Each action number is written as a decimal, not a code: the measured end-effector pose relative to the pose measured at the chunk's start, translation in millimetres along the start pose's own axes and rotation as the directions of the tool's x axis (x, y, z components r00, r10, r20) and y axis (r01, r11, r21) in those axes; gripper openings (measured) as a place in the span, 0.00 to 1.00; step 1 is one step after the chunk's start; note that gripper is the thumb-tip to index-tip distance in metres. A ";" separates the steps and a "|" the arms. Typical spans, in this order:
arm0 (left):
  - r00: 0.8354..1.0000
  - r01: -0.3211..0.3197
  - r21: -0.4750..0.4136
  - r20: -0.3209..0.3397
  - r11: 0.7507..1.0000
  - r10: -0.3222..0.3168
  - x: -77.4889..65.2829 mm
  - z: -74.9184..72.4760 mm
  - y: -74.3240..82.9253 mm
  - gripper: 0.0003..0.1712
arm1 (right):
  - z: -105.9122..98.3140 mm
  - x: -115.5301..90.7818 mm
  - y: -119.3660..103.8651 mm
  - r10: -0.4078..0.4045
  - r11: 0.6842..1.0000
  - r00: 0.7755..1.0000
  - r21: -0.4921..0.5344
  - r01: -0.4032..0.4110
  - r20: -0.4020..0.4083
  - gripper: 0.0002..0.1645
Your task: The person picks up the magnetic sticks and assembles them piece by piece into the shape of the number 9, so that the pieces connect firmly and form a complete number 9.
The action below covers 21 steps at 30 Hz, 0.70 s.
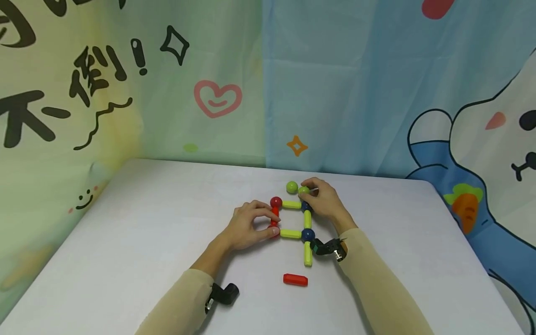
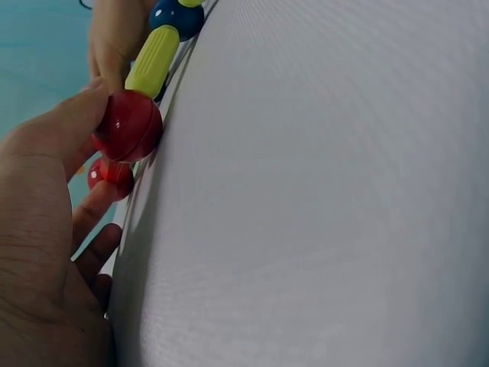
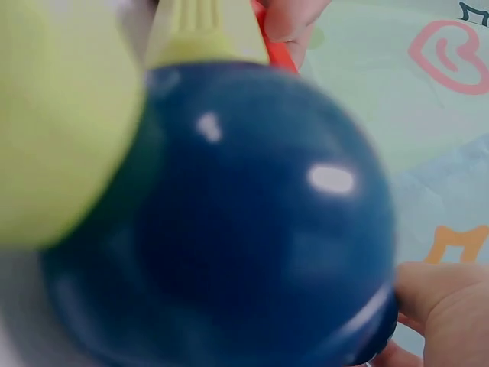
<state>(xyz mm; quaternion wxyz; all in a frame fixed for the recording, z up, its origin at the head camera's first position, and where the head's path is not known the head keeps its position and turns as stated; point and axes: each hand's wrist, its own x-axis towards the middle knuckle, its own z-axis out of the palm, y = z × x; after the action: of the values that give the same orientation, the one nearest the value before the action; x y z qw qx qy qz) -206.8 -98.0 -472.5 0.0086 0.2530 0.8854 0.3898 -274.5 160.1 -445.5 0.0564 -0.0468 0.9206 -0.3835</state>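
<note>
A flat square of magnetic sticks and balls lies on the table. My left hand (image 1: pixel 247 225) holds its left side, with the thumb on the near red ball (image 2: pixel 131 128) and fingers beside the red stick (image 1: pixel 274 211). The far red ball (image 1: pixel 276 202) is at the upper left corner. At the far right corner, my right hand (image 1: pixel 324 200) pinches a green ball (image 1: pixel 304 190) just behind the dark blue ball (image 1: pixel 305 205). Yellow-green sticks (image 1: pixel 291 234) join the corners. The near blue ball (image 1: pixel 307 235) fills much of the right wrist view.
Another green ball (image 1: pixel 291 187) sits beyond the square. One yellow-green stick (image 1: pixel 308 254) extends toward me from the near blue ball. Closer to me lies a loose red stick (image 1: pixel 295 279). A printed curtain (image 1: pixel 335 93) hangs behind the white table (image 1: pixel 146 242).
</note>
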 end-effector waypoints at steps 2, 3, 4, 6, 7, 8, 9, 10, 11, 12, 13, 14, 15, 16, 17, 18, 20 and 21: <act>1.000 0.002 -0.003 0.005 1.000 -0.002 0.8 2.6 1.9 0.14 | -2.9 -3.2 3.7 0.005 1.000 1.000 0.002 -0.005 -0.010 0.22; 1.000 0.004 -0.002 0.009 1.000 -0.004 1.3 3.7 2.5 0.14 | -4.8 -5.0 5.4 0.002 1.000 1.000 0.004 -0.002 -0.015 0.22; 1.000 0.004 -0.001 0.012 1.000 -0.004 1.9 4.6 3.1 0.15 | -7.0 -6.8 6.6 -0.003 1.000 1.000 0.007 0.003 -0.020 0.22; 1.000 0.001 0.005 0.016 1.000 -0.001 3.6 5.7 3.5 0.15 | -12.1 -10.1 7.9 -0.025 1.000 0.999 0.017 0.025 -0.032 0.22; 1.000 -0.001 0.008 0.016 1.000 0.001 4.5 5.6 3.6 0.15 | -14.7 -11.4 7.7 -0.034 0.999 0.999 0.022 0.035 -0.038 0.22; 1.000 -0.005 0.009 0.011 1.000 0.005 5.4 5.1 3.8 0.15 | -17.1 -12.5 7.0 -0.047 0.998 0.998 0.029 0.049 -0.045 0.22; 1.000 -0.007 0.012 0.006 1.000 0.007 6.0 4.2 4.1 0.15 | -19.5 -13.4 6.0 -0.063 0.997 0.997 0.035 0.064 -0.051 0.21; 1.000 -0.008 0.014 0.002 1.000 0.008 6.7 3.1 4.2 0.15 | -21.6 -14.3 4.7 -0.076 0.996 0.995 0.040 0.079 -0.057 0.21; 1.000 -0.007 0.015 0.002 1.000 0.007 7.2 2.0 4.2 0.15 | -23.5 -15.2 3.4 -0.086 0.995 0.994 0.043 0.089 -0.061 0.20; 1.000 -0.010 0.017 -0.002 1.000 0.010 7.2 1.0 4.4 0.15 | -25.2 -16.2 2.2 -0.096 0.994 0.993 0.045 0.099 -0.065 0.20; 1.000 -0.010 0.016 -0.001 1.000 0.010 7.0 0.2 4.5 0.15 | -26.7 -17.4 1.1 -0.098 0.994 0.993 0.047 0.101 -0.066 0.19; 1.000 -0.011 0.015 -0.001 1.000 0.011 6.6 -0.4 4.7 0.14 | -28.0 -19.0 0.5 -0.101 0.993 0.993 0.047 0.105 -0.066 0.19; 1.000 -0.009 0.017 0.003 1.000 0.009 6.0 -0.5 4.5 0.14 | -29.3 -21.0 0.0 -0.103 0.993 0.993 0.048 0.106 -0.064 0.19; 1.000 -0.011 0.015 0.004 1.000 0.010 5.2 -0.6 4.6 0.14 | -30.3 -23.3 0.0 -0.105 0.993 0.993 0.048 0.108 -0.060 0.19; 1.000 -0.008 0.015 0.007 1.000 0.008 4.4 -0.4 4.5 0.15 | -31.3 -25.9 0.4 -0.109 0.993 0.992 0.045 0.112 -0.056 0.19; 1.000 -0.006 0.015 0.007 1.000 0.006 3.6 0.0 4.4 0.15 | -32.3 -28.9 0.8 -0.114 0.992 0.992 0.043 0.117 -0.053 0.19; 1.000 0.001 0.011 0.011 1.000 -0.001 2.2 1.3 4.2 0.15 | -34.7 -35.5 1.9 -0.118 0.992 0.992 0.042 0.120 -0.048 0.19; 1.000 0.002 0.010 0.012 1.000 -0.002 1.7 2.1 4.1 0.14 | -36.1 -39.0 2.4 -0.120 0.991 0.992 0.044 0.122 -0.045 0.19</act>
<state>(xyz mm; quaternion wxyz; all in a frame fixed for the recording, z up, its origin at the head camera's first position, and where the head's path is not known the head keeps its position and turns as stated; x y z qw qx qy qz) -206.1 -93.4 -470.8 0.0130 0.2544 0.8876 0.3837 -241.0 192.2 -419.4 0.0145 -0.0933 0.9078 -0.4087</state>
